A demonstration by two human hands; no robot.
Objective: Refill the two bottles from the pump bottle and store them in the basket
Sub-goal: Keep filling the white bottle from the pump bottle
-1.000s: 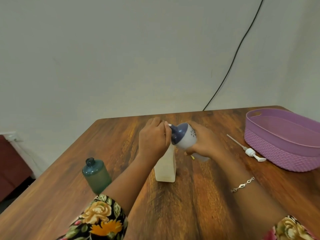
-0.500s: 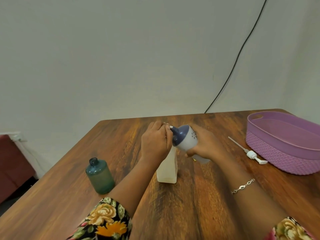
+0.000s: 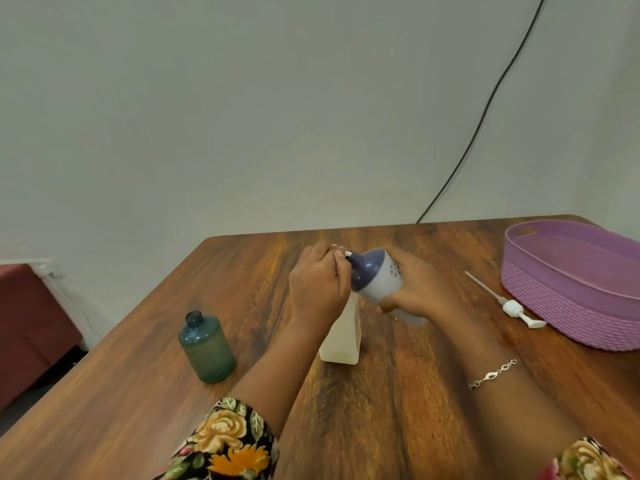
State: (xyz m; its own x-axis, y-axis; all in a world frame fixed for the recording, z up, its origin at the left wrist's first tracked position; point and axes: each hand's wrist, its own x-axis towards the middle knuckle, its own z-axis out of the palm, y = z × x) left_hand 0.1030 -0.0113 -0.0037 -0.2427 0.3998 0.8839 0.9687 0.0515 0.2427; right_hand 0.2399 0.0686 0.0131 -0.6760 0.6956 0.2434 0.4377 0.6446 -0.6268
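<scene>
The white bottle with a dark blue top (image 3: 379,280) was held off the wooden table (image 3: 398,427), near its middle. It was tilted, its long axis running from its base at 4 o'clock up to its nozzle at 10 o'clock, with the nozzle end the higher one. The right hand (image 3: 420,289) gripped its lower body from the 3 o'clock side, fingers wrapped underneath. The left hand (image 3: 317,289) was at the 9 o'clock side of the bottle, its fingers curled and pinching the small white tip (image 3: 347,253) of the nozzle.

Directly under the left hand a cream bottle (image 3: 341,341) stood upright on the table, its neck hidden by that hand. Its body looked pale and cloudy, and the level inside could not be read.

At 9 o'clock from the hands, well apart, a teal bottle (image 3: 207,344) stood upright with its mouth uncapped. Its body looked greenish and hazy, and whether it was filled could not be told.

At 3 o'clock sat the purple basket (image 3: 571,271), only partly in frame. Just beside its near wall a white pump head (image 3: 512,308) lay flat, with its tube pointing to 10 o'clock.
</scene>
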